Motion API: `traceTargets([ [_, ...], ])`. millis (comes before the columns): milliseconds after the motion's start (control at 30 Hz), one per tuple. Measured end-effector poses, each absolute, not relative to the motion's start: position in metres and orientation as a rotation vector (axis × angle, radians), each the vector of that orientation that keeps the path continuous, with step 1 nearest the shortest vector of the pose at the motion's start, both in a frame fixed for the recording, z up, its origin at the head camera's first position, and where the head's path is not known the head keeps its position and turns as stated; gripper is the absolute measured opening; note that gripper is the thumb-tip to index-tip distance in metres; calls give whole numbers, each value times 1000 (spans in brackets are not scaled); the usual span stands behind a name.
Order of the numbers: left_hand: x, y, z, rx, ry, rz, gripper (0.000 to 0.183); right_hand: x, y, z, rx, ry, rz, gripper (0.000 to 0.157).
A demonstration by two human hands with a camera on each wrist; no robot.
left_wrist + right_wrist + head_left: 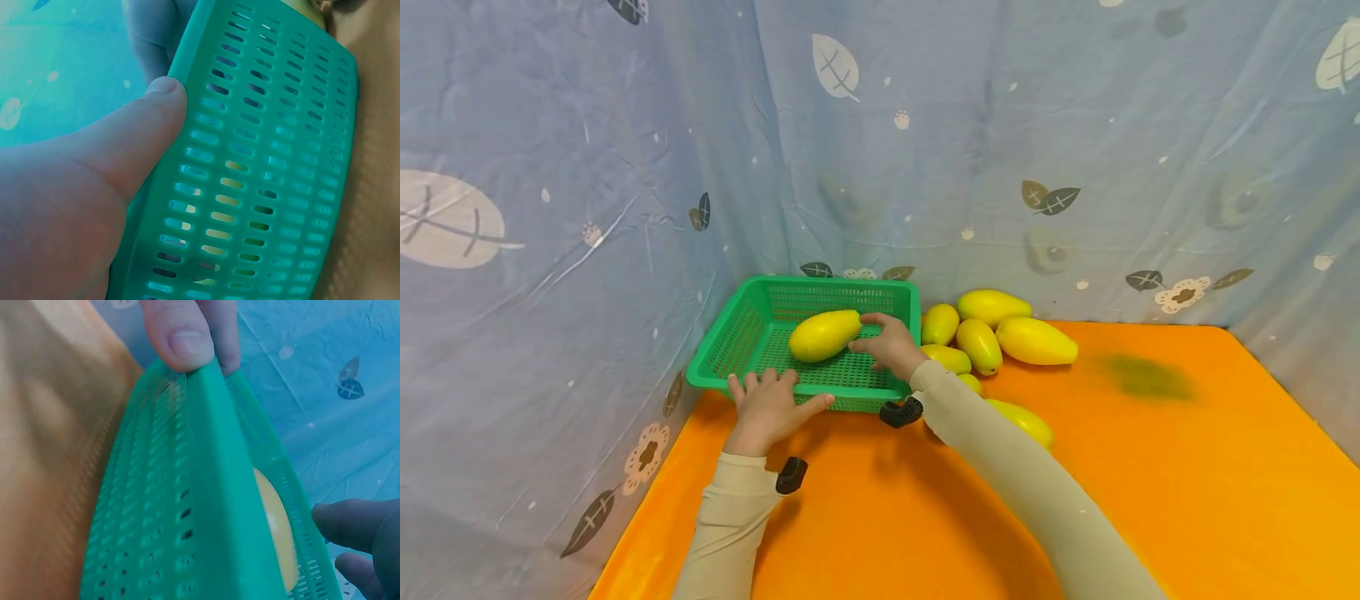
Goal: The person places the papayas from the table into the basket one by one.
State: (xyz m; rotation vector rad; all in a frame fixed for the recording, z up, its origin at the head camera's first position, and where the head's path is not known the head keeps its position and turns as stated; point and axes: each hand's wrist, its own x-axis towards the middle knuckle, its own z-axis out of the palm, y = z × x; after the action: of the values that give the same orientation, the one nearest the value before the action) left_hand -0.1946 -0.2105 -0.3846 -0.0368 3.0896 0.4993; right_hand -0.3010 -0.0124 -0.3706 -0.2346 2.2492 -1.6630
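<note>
A yellow papaya [824,336] lies in the green plastic basket [880,285]. My right hand [891,346] reaches over the basket's right side, fingers spread and loosely bent, close to the papaya's narrow end. In the right wrist view, the right fingers [350,525] show a gap from the yellow fruit [275,531] and hold nothing. My left hand [767,407] grips the near rim toward its left end. Its thumb [147,119] presses the outside of the rim, and the other fingers reach over to the inside.
Several yellow and yellow-green fruits lie right of the basket, among them a large papaya [1037,342] and a smaller oval fruit [979,346]. Another yellow fruit [1024,422] is partly behind my right forearm. A patterned curtain [970,167] stands behind the orange table [1150,483].
</note>
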Motion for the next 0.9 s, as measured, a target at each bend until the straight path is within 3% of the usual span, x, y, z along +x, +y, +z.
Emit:
traceTargets([
  [233,-194,-208,-387,-30,3079,508,81,-301,-7,-368,-166,2190,-1740,59],
  [400,-194,-210,-382,-24,3086,509,83,-306,19,-337,-147,2152,-1828,62],
  [633,-194,-211,-379,-3,3084,512,81,-302,111,-295,-173,2209,-1855,67],
  [900,-195,-212,-383,21,3078,531,84,-278,212,-309,-145,2276,-1729,75],
])
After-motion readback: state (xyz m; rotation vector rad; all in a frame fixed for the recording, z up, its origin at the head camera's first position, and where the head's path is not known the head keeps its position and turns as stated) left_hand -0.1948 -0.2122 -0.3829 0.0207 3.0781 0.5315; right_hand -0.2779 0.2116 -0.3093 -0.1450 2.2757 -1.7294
